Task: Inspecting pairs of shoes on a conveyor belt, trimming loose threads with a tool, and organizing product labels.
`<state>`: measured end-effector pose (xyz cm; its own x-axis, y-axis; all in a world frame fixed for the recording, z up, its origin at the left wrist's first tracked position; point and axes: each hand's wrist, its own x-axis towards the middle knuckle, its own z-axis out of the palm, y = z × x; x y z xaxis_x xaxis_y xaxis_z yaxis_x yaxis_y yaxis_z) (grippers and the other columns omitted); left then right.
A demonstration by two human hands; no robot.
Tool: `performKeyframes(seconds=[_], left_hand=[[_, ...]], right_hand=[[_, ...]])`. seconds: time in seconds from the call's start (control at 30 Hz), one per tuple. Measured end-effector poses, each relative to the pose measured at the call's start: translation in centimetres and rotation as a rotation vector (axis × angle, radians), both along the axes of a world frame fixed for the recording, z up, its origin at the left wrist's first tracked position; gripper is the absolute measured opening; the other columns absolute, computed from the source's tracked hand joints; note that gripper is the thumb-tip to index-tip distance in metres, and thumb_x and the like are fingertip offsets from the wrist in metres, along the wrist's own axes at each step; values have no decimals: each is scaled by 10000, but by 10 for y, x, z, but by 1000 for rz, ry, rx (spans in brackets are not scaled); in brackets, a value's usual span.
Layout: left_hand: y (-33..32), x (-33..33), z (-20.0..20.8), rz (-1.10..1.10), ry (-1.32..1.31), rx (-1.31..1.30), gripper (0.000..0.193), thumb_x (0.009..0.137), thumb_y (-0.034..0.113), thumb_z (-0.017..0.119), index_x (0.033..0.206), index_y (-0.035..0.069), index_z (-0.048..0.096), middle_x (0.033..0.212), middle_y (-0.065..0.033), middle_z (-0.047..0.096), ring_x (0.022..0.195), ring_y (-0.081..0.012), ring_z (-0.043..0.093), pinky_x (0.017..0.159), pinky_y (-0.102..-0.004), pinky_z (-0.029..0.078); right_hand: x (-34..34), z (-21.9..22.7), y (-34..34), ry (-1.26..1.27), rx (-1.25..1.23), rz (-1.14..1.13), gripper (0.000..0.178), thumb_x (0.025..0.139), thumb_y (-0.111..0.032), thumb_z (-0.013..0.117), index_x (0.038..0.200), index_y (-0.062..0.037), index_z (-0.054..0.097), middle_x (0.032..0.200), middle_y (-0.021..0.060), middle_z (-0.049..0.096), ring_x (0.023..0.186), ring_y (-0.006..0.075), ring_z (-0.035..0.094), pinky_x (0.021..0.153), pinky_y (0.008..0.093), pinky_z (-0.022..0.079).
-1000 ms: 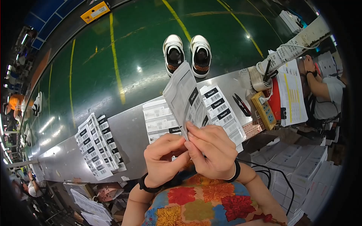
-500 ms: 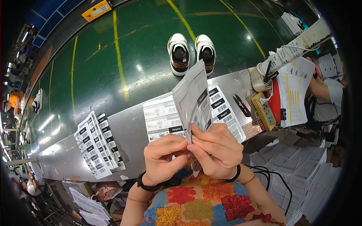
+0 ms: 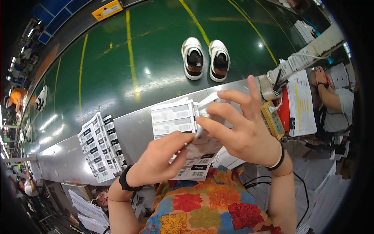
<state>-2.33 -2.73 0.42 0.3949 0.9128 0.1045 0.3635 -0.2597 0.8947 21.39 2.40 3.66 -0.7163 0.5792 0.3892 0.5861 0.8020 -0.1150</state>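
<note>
Close to my body, my left hand (image 3: 161, 156) is pinched on a sheet of printed labels (image 3: 199, 167), its thumb and forefinger at the sheet's edge. My right hand (image 3: 245, 130) reaches over the same sheet from the right. Its lower fingertips press the upper edge while the other fingers fan out; its thumb is hidden. The sheet is tilted, with black-and-white printing low down and a pale fold near the right fingertips. Just beyond lies a stack of label sheets (image 3: 173, 117), partly covered by my hands. Fanned label sheets (image 3: 95, 150) rest to the left.
A pair of white-and-black shoes (image 3: 193, 58) stands on the green worktop (image 3: 156, 46). At right are a yellow power strip (image 3: 272, 119), clipped papers (image 3: 302, 105) and a slanted post (image 3: 311, 50). A co-worker's arm (image 3: 329, 93) shows far right. A yellow box (image 3: 107, 10) sits far left.
The label sheet has dropped from standing upright to hanging low and tilted toward me. My right hand has shifted up and spread its upper fingers. The view has moved slightly.
</note>
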Motion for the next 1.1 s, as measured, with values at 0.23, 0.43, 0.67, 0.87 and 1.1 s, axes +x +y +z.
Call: performKeyframes(seconds=[0.23,0.43,0.67,0.87,1.1], left_hand=[[9,1,-1,-123,102,255,339,772,4,587,1097,-25,495,922,-189,574,785,-395,609,654,-467,487],[20,1,3,-53,227,287,230,829,117,670,973,17,523,810,-160,604,706,-388,618,604,-466,476],[27,-10,11,-82,-141,-97,191,809,87,711,915,-38,613,795,-142,663,667,-229,650,619,-322,512],[27,-10,10,-54,-240,-325,224,814,89,740,939,-61,630,794,-70,667,708,-117,632,656,-254,524],[23,-31,-18,169,-226,-424,231,856,106,719,964,-43,580,752,-53,638,617,-75,588,526,-226,472]], right_hand=[[-20,23,24,-15,-77,209,130,658,-66,693,737,-63,589,692,33,493,781,235,552,1081,610,295],[-24,28,31,55,-17,212,149,646,-33,715,754,-20,614,669,46,494,743,243,536,1043,601,349],[-14,21,33,-59,195,359,273,705,-52,681,967,22,702,998,111,648,916,302,605,885,511,514],[-5,11,39,-4,54,468,192,707,-47,695,890,11,694,1045,133,664,1001,346,641,897,536,520],[4,-8,46,725,-868,400,164,934,-204,579,869,-70,511,852,88,622,960,273,656,1054,515,394]])
